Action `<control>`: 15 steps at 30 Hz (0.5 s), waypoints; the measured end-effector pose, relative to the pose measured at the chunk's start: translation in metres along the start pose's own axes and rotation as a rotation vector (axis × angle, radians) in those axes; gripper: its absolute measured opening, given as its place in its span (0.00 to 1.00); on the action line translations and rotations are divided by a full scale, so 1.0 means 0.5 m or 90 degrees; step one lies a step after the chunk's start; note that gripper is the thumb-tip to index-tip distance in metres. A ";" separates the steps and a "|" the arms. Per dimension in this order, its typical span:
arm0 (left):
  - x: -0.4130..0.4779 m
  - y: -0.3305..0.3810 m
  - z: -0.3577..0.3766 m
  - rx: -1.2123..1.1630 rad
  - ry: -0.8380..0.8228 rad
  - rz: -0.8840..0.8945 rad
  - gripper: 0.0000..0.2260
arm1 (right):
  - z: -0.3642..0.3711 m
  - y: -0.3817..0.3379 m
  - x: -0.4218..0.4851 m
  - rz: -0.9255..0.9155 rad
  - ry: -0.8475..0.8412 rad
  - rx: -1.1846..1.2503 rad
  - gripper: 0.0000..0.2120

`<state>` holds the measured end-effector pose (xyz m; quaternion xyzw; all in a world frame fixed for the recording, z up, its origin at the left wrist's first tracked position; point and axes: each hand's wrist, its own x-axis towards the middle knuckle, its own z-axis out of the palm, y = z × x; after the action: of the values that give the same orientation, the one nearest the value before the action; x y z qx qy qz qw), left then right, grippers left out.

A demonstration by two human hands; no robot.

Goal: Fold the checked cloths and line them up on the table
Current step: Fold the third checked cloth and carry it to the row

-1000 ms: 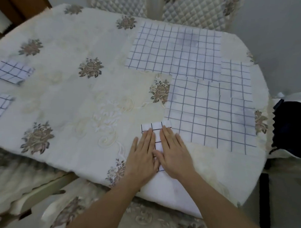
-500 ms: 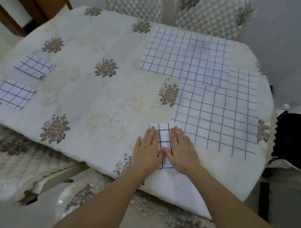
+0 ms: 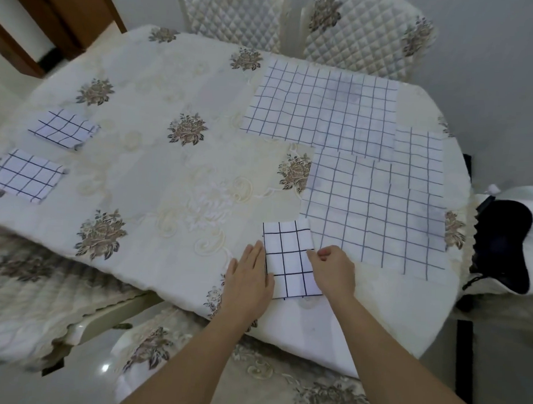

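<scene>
Head view: left hand [image 3: 250,277] lies flat, pinning the folded cloth [image 3: 290,257] so creases hold. Right hand [image 3: 335,267] pinches its edge, seemingly to lift.

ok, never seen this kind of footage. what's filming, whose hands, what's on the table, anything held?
No machine here: one camera on a person's head looks down at their bare hands. The left hand lies flat at the left edge of a small folded cloth; the right hand seems to pinch its right edge. It lies near the front of a table with a flowered cover. At the left lie a farther folded cloth and a nearer folded cloth. At the right, large unfolded cloths overlap.
</scene>
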<state>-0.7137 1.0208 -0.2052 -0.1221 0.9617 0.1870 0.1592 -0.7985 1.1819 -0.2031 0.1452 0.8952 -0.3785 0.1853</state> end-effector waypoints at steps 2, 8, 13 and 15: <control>0.001 -0.002 0.001 0.002 0.000 0.002 0.28 | 0.002 -0.006 0.005 0.020 -0.009 0.042 0.13; 0.000 -0.007 -0.003 -0.023 0.005 0.012 0.28 | 0.004 -0.018 0.009 0.021 -0.054 0.099 0.06; 0.001 -0.006 -0.012 -0.071 -0.003 0.015 0.27 | 0.001 -0.024 -0.002 -0.011 -0.087 0.158 0.07; 0.001 -0.003 -0.021 -0.147 0.023 0.000 0.24 | -0.003 -0.023 -0.008 -0.001 -0.105 0.214 0.08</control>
<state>-0.7162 1.0152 -0.1965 -0.1427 0.9364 0.2946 0.1267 -0.7997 1.1749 -0.1932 0.1416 0.8011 -0.5337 0.2310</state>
